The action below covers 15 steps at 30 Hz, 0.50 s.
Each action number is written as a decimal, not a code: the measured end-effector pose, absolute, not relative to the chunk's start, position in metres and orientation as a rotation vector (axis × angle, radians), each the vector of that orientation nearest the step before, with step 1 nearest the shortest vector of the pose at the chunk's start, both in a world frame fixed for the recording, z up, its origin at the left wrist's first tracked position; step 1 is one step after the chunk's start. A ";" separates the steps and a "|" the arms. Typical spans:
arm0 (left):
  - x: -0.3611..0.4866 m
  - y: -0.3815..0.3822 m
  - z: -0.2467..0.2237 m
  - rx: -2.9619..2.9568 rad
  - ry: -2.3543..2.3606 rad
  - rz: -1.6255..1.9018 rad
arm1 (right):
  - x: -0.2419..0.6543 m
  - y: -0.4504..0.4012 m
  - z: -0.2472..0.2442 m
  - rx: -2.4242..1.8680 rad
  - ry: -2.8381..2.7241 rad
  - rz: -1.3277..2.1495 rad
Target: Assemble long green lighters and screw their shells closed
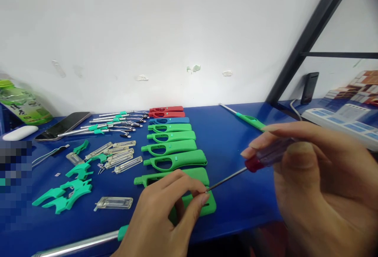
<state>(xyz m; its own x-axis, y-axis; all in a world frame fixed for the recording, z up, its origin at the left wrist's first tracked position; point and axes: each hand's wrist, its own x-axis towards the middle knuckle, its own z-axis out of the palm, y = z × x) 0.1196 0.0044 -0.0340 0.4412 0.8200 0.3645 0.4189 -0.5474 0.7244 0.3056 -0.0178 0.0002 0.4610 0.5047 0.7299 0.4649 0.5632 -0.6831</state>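
Over near edge of glossy blue table (239,202), right hand (325,190) grips clear-handled, red-collared steel screwdriver (254,164); left hand (156,208) pinches closed at its tip, anything pinched too small to tell. Green plastic lighter-shaped casing (211,208) lies beneath left hand. Risk: screwdriver, held at slant, could slip off, jabbing left hand or nudging casing askew.

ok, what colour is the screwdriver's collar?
The collar is red; the head view shows it best.
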 end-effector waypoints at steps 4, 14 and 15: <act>0.120 0.005 -0.034 2.164 1.038 0.962 | 0.307 -0.021 -0.001 -1.012 -1.152 0.040; 0.122 0.006 -0.035 2.140 1.013 0.968 | 0.308 -0.019 -0.001 -1.032 -1.149 0.027; 0.122 0.006 -0.035 2.131 1.009 0.969 | 0.308 -0.019 -0.001 -1.032 -1.138 0.030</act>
